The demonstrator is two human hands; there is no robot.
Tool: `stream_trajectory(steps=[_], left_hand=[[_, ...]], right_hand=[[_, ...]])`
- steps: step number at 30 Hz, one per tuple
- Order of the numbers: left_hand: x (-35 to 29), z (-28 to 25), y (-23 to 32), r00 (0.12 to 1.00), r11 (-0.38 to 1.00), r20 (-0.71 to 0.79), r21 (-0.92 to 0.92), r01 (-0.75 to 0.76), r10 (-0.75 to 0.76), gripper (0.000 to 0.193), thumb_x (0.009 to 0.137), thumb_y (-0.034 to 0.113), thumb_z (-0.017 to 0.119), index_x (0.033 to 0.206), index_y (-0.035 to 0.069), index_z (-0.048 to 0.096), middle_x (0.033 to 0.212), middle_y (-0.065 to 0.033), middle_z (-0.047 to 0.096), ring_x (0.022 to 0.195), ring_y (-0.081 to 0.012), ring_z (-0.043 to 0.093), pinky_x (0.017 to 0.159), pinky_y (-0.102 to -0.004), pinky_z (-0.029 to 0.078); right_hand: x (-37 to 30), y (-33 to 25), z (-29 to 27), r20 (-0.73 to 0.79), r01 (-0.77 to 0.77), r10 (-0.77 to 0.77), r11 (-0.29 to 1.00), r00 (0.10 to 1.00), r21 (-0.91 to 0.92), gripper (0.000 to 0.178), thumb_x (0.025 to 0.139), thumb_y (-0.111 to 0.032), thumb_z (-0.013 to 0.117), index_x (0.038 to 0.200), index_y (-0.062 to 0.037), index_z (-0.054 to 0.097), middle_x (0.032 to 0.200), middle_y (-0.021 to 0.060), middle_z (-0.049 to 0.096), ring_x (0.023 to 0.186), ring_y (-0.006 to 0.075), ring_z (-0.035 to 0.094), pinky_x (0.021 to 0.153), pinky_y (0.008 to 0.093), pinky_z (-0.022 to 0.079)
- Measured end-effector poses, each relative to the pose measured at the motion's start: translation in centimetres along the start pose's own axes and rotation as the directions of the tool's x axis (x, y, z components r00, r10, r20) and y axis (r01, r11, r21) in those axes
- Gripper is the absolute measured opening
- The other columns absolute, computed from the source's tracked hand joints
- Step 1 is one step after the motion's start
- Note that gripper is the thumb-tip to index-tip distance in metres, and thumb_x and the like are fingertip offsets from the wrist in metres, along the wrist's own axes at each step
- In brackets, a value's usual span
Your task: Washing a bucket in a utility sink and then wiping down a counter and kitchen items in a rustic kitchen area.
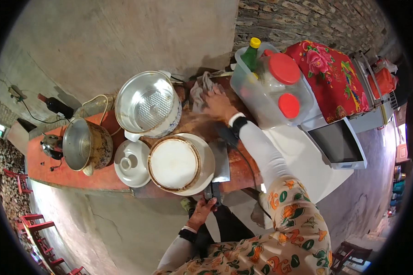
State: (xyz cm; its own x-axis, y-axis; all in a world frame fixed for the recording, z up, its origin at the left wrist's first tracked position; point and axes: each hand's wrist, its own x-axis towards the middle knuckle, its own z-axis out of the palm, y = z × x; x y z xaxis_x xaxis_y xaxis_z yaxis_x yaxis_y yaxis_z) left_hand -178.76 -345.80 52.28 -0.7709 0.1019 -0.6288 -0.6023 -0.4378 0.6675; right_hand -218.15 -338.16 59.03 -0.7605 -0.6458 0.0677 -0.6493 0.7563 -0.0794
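My right hand reaches to the back of the table and presses on a crumpled grey cloth; its fingers are bent over the cloth. At the front edge, my left hand grips the dark edge of a flat glossy panel, perhaps an induction cooktop. Much of the panel is hidden under an upturned white bowl-like vessel with a brown rim. Beside that vessel lies a white lid with a round knob. Behind them stands an open pot with a perforated silvery inside. A black cord runs below my right arm.
Leftward on the red-brown table are a stained metal pot, a kettle and a dark bottle. At right, a clear bin holds red-lidded jars and a green bottle, near a red floral cloth and a white-framed appliance.
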Motion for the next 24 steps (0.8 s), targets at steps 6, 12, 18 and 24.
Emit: stream_trajectory(steps=[6, 12, 18, 24], left_hand=[[0.7, 1.6, 1.0, 0.999, 0.998, 0.046, 0.060, -0.005, 0.002, 0.023, 0.091, 0.023, 0.058, 0.107, 0.007, 0.053, 0.083, 0.0017, 0.055, 0.064, -0.0099, 0.053, 0.058, -0.0256, 0.049], [1.4, 3.3, 0.3, 0.995, 0.988, -0.015, -0.118, 0.096, -0.098, 0.024, 0.090, 0.026, 0.060, 0.102, 0.006, 0.057, 0.089, -0.0018, 0.060, 0.064, -0.0131, 0.058, 0.059, -0.0284, 0.052], [3.8, 7.4, -1.9, 0.975, 0.916, 0.150, -0.343, 0.208, -0.165, 0.016, 0.091, 0.023, 0.060, 0.097, 0.009, 0.053, 0.088, -0.0035, 0.056, 0.072, -0.0196, 0.058, 0.068, -0.0370, 0.055], [3.9, 9.4, -1.9, 0.987, 0.939, 0.048, -0.306, 0.159, -0.152, 0.030, 0.090, 0.031, 0.061, 0.104, 0.008, 0.050, 0.094, -0.0054, 0.056, 0.079, -0.0222, 0.061, 0.073, -0.0390, 0.054]], right_hand=[[-12.7, 3.6, 0.5, -0.055, -0.062, 0.068, 0.992, 0.996, 0.113, 0.044, 0.075, -0.007, 0.059, 0.118, -0.0147, 0.056, 0.126, 0.0008, 0.052, 0.127, 0.0301, 0.039, 0.103, 0.0424, 0.035], [-27.6, 3.2, -0.8, -0.091, -0.170, 0.175, 0.984, 0.980, 0.060, 0.041, 0.075, -0.006, 0.058, 0.115, -0.0092, 0.059, 0.123, 0.0045, 0.054, 0.124, 0.0330, 0.041, 0.105, 0.0401, 0.033], [-37.3, -1.2, -2.6, 0.107, -0.114, 0.118, 0.993, 0.987, -0.039, 0.034, 0.076, -0.007, 0.058, 0.110, -0.0085, 0.060, 0.116, 0.0072, 0.056, 0.117, 0.0350, 0.046, 0.101, 0.0415, 0.037], [-38.6, -5.7, -6.6, -0.179, -0.418, 0.476, 0.863, 0.861, 0.285, 0.037, 0.073, -0.001, 0.059, 0.110, -0.0046, 0.059, 0.113, 0.0139, 0.058, 0.106, 0.0372, 0.053, 0.095, 0.0426, 0.042]])
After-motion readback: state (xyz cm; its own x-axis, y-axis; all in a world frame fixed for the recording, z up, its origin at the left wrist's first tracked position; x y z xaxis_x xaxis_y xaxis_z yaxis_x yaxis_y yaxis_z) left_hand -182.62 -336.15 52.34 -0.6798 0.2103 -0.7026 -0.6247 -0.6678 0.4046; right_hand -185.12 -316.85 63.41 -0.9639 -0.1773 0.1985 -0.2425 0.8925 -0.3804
